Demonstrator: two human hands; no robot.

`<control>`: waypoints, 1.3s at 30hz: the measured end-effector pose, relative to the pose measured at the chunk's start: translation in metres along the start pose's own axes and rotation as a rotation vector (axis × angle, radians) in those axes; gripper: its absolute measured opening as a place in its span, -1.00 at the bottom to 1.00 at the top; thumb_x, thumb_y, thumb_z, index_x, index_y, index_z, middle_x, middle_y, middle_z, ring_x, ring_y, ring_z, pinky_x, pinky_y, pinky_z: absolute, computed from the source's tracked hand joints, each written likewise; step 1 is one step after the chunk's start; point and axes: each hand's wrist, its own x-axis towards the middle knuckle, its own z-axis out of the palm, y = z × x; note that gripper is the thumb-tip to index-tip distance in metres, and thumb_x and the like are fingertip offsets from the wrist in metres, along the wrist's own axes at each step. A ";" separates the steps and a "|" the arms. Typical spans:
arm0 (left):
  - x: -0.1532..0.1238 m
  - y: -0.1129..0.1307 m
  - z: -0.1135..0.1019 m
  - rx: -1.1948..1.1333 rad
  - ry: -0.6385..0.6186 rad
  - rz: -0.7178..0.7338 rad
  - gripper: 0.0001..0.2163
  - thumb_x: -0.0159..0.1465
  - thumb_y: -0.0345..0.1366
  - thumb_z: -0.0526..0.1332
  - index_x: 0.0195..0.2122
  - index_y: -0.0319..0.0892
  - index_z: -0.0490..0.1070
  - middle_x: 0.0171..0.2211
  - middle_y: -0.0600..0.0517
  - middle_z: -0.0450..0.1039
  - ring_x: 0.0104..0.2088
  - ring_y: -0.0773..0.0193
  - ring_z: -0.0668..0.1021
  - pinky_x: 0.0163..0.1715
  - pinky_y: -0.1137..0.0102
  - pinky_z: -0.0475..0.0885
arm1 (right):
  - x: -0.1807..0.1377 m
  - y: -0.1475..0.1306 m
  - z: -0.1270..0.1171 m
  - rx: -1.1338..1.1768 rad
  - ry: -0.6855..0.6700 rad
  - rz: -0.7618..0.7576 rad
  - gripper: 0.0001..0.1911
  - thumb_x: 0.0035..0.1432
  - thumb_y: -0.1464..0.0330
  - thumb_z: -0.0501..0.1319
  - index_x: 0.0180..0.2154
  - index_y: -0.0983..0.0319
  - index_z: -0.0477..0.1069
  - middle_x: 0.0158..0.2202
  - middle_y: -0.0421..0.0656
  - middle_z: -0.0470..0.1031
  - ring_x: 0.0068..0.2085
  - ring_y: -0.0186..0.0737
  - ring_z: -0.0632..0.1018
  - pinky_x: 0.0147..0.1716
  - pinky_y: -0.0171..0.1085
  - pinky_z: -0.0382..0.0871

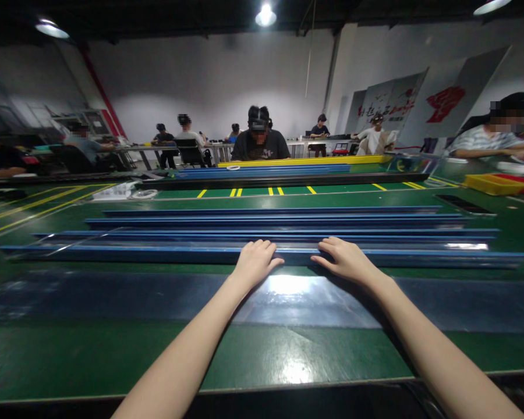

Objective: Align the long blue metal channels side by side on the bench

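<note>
Long blue channel-shaped strips lie side by side across the green table, running left to right. My left hand is closed on the nearest blue strip, fingers over its upper edge and thumb on the near side. A short way to the right, my right hand grips the same strip in the same manner. Clear film shows over the left part of the strips. Between my forearms and beyond them lies a flat, glossy, see-through sheet, parallel to the strips.
Farther back lie a black bar and a yellow strip. A phone and a yellow tray are at right. White plastic packaging is at left. A person sits opposite; several others sit around the room.
</note>
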 end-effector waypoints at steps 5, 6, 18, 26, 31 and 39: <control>0.000 0.000 -0.001 0.000 -0.007 -0.003 -0.72 0.21 -0.05 0.06 -0.31 -0.18 0.33 -0.30 0.03 0.43 -0.26 0.22 0.43 -0.31 0.37 0.23 | 0.000 0.001 0.001 0.001 0.004 -0.004 -0.66 0.19 0.16 -0.05 -0.36 0.25 0.34 -0.36 -0.09 0.42 -0.26 -0.18 0.43 -0.34 -0.31 0.20; 0.000 0.000 -0.001 0.000 -0.007 -0.003 -0.72 0.21 -0.06 0.06 -0.31 -0.18 0.33 -0.30 0.03 0.43 -0.26 0.22 0.43 -0.31 0.38 0.23 | 0.000 0.001 0.001 0.001 0.004 -0.005 -0.66 0.19 0.16 -0.05 -0.36 0.25 0.34 -0.36 -0.09 0.42 -0.26 -0.18 0.43 -0.34 -0.31 0.20; 0.000 0.000 -0.001 0.003 -0.006 -0.002 -0.72 0.21 -0.06 0.06 -0.31 -0.18 0.33 -0.30 0.03 0.44 -0.26 0.22 0.43 -0.32 0.38 0.23 | 0.000 0.001 0.001 -0.004 0.005 -0.002 -0.66 0.19 0.16 -0.05 -0.36 0.25 0.35 -0.36 -0.09 0.43 -0.26 -0.19 0.43 -0.34 -0.31 0.20; 0.000 0.000 -0.001 0.002 -0.009 -0.002 -0.73 0.21 -0.06 0.06 -0.30 -0.18 0.33 -0.30 0.03 0.43 -0.25 0.21 0.43 -0.31 0.37 0.24 | 0.000 0.000 0.001 0.001 0.010 -0.001 -0.67 0.19 0.17 -0.04 -0.35 0.25 0.35 -0.36 -0.09 0.43 -0.26 -0.18 0.43 -0.34 -0.31 0.20; 0.001 0.000 0.000 0.002 -0.005 0.000 -0.72 0.22 -0.06 0.05 -0.31 -0.17 0.33 -0.30 0.03 0.43 -0.25 0.21 0.43 -0.31 0.37 0.24 | 0.000 0.000 0.000 0.001 0.002 0.003 -0.67 0.19 0.18 -0.03 -0.35 0.26 0.36 -0.36 -0.09 0.43 -0.26 -0.17 0.43 -0.33 -0.31 0.21; 0.000 0.000 -0.001 -0.005 -0.010 -0.003 -0.72 0.22 -0.06 0.06 -0.30 -0.17 0.33 -0.30 0.02 0.43 -0.25 0.21 0.43 -0.30 0.37 0.24 | 0.000 0.000 -0.001 -0.002 -0.003 0.004 -0.66 0.19 0.17 -0.05 -0.35 0.26 0.36 -0.34 -0.08 0.44 -0.24 -0.17 0.43 -0.32 -0.30 0.22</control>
